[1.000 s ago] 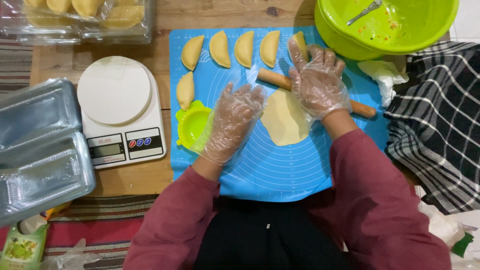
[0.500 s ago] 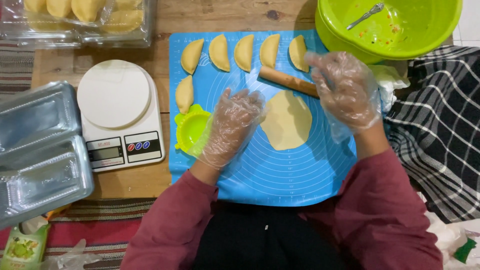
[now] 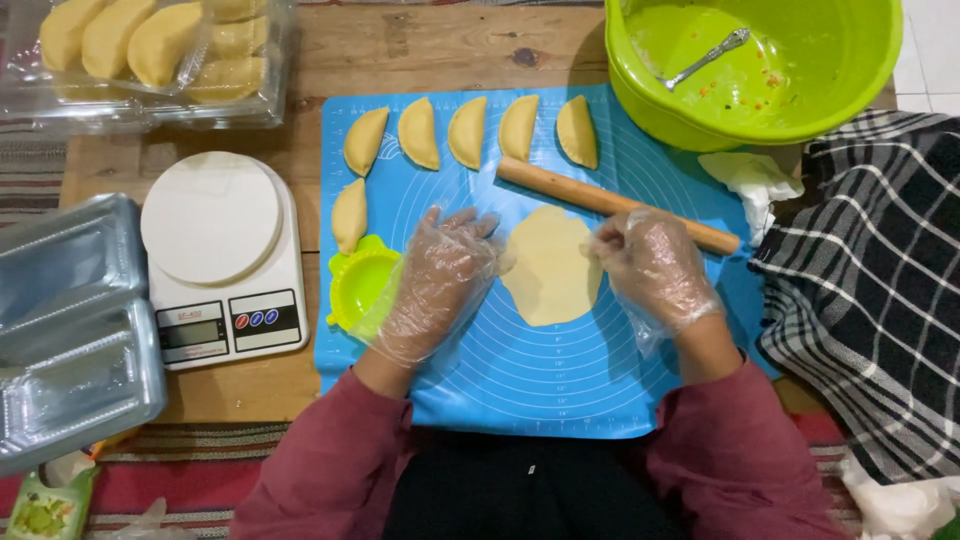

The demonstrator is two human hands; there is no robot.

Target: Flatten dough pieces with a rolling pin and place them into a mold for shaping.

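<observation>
Gloved left hand (image 3: 435,285) and right hand (image 3: 655,268) flank the flat dough round (image 3: 550,265) on the blue mat (image 3: 560,380), fingers loosely apart, touching its edges. Rolling pin (image 3: 560,187) just behind.

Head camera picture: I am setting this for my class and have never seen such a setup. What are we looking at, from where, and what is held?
A camera on the person's head looks straight down at their own gloved hands. The left hand and right hand touch opposite edges of a flat round of dough on a blue mat. Neither hand grips anything. A rolling pin lies beyond, with six folded pastries, a green press mould, a kitchen scale, a green bowl holding a spoon, and clear trays.
</observation>
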